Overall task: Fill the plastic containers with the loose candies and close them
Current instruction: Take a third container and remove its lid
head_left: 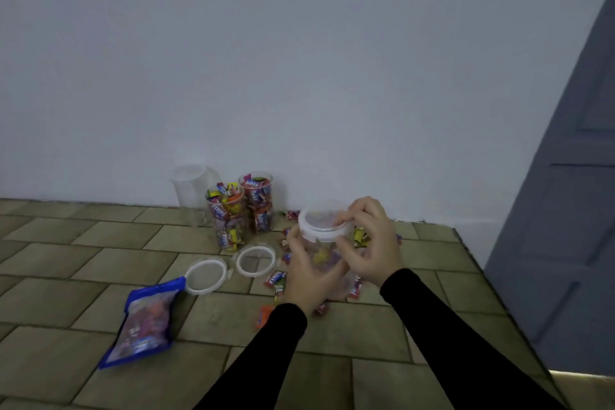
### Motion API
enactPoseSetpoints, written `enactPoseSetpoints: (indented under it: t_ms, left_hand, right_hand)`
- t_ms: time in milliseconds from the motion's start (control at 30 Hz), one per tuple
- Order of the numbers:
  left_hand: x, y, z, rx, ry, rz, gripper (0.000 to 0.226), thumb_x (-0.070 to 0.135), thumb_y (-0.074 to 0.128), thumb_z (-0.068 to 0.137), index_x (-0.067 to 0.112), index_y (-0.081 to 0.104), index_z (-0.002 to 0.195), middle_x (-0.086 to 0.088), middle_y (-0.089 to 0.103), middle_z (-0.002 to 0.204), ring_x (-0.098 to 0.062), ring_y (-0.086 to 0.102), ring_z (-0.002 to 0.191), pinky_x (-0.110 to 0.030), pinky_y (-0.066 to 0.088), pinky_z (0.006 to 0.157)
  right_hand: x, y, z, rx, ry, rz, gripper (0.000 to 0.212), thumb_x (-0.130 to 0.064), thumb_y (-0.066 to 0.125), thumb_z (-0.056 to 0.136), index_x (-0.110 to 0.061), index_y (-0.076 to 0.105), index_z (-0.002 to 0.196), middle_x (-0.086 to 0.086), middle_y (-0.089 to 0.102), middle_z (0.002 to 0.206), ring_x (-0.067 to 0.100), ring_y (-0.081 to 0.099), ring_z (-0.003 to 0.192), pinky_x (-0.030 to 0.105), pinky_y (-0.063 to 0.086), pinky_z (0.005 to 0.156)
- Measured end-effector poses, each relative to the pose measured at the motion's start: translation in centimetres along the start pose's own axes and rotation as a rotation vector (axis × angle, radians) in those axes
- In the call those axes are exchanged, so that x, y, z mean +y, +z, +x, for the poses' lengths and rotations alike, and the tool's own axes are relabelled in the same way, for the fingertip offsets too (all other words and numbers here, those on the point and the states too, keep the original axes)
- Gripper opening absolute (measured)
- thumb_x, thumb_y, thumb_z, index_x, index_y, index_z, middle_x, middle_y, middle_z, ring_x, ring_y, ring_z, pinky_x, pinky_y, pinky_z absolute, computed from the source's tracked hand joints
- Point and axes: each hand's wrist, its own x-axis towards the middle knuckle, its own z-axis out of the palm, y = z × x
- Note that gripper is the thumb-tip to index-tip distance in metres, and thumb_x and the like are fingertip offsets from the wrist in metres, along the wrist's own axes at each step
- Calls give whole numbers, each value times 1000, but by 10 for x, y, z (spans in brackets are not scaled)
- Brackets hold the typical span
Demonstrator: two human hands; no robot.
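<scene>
While the left hand (304, 271) wraps its fingers around the clear plastic jar (324, 260) to steady it, right hand (372, 240) fingers pinch the white-rimmed round lid (324, 225), seating it.

Left hand (307, 271) hides the held container's (324, 255) blurred contents.

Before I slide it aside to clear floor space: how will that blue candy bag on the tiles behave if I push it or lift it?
The blue candy bag lies flat and crumpled on the tiled floor, so it is probably floppy and would sag if lifted by one corner. It looks mostly emptied, so likely light. Its glossy film may slide easily.
</scene>
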Motion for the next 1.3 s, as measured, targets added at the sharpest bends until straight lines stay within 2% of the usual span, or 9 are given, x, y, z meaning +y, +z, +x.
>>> enactPoseSetpoints:
  t_ms: [100, 267, 467, 633, 733, 833, 933, 1167, 1300]
  left_hand:
    - [0, 26, -14, -76, -87, -55, 92, 36, 82, 63, 23, 25, 134, -1, 58, 121, -17, 66, 103, -44, 56, 87]
    - [-3, 60, -36, -172, -132, -35, 81, 19, 84, 66, 20, 42, 135, -3, 64, 121, -22, 63, 111, -41, 54, 92]
    - [-14, 72, -61, -161, -161, 92, 87, 33, 89, 58, 45, 40, 129, 12, 59, 123, -9, 58, 112, -37, 52, 94]
    - [-17, 73, -62, -202, -243, 163, 100, 45, 89, 52, 43, 33, 134, 8, 58, 121, -12, 57, 110, -44, 52, 94]
    - [-12, 72, -61, -232, -255, 189, 97, 46, 87, 51, 41, 33, 131, 11, 58, 120, -9, 57, 109, -40, 51, 95]
    - [-8, 70, -61, -251, -284, 189, 99, 46, 87, 48, 39, 34, 132, 13, 58, 122, -7, 57, 111, -39, 50, 97]
    - [-8, 69, -61, -241, -300, 190, 102, 45, 89, 47, 38, 36, 133, 13, 59, 125, -7, 57, 114, -39, 49, 100]
    - [-7, 70, -59, -248, -321, 214, 103, 47, 89, 46, 37, 34, 133, 12, 57, 125, -9, 55, 115, -37, 48, 100]
    - [-8, 68, -56, -292, -326, 187, 104, 37, 89, 49, 31, 35, 137, 15, 56, 128, -2, 52, 120, -20, 45, 96]
  right_hand:
    - [6, -27, -20, 28, 72, 42, 21, -17, 55, 64, -6, 65, 78, -1, 45, 82, 21, 51, 82, 28, 43, 69]
    - [13, -61, -53, -3, 145, 39, 21, -18, 55, 62, -3, 65, 75, 5, 48, 80, 21, 51, 81, 31, 44, 72]
    - [20, -82, -84, -60, 260, 120, 16, -19, 56, 62, -11, 61, 75, 10, 53, 84, 22, 55, 81, 29, 44, 74]
    - [20, -84, -76, -90, 380, 93, 9, -24, 58, 72, -17, 56, 67, 1, 49, 75, 10, 49, 70, 23, 40, 70]
    - [21, -78, -62, -129, 442, -13, 11, -11, 62, 85, -9, 62, 74, 5, 52, 80, 13, 47, 73, 21, 34, 66]
    - [24, -73, -55, -128, 517, 5, 8, -10, 59, 88, -17, 62, 85, 7, 54, 95, 11, 49, 82, 11, 35, 70]
    - [33, -69, -53, -109, 675, 36, 7, -17, 58, 90, -15, 64, 94, 6, 59, 102, 15, 55, 89, 21, 39, 76]
    - [43, -70, -56, -214, 862, 128, 31, -34, 52, 97, -7, 69, 94, 4, 69, 89, 24, 62, 93, 28, 39, 74]
    - [35, -76, -32, -391, 947, 34, 52, -49, 37, 99, -8, 65, 84, 12, 65, 90, 26, 56, 89, 31, 37, 79]
